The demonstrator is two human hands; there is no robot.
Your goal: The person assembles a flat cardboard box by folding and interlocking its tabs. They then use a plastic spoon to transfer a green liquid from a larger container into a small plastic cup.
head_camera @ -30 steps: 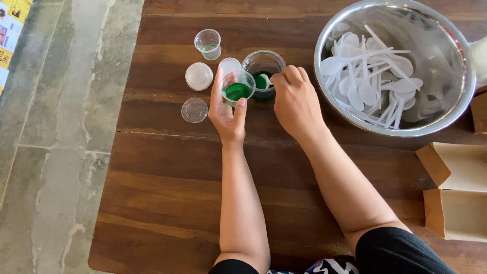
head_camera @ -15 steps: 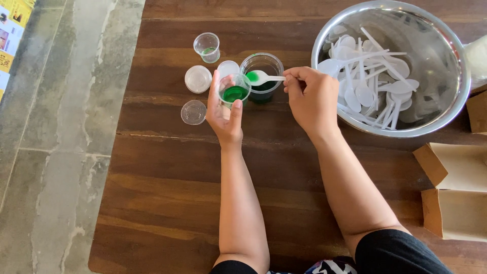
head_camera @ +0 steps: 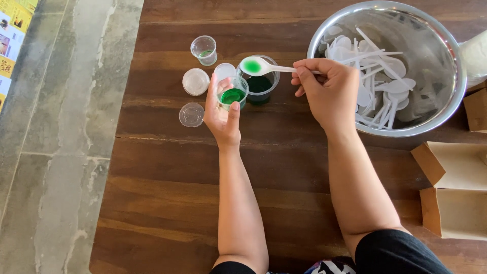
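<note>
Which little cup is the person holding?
Find the big metal bowl of white spoons, then look left to the cluster of small clear cups. The left hand grips one cup; only it is off the table with lots of green liquid.

Round steel bowl was cut off at the top edge; brown cardboard boxes ran off right; green-filled clear jar was partly hidden behind white plastic spoon.

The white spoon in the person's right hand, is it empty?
No, the white spoon held by the right hand carries green liquid in its bowl.
</note>
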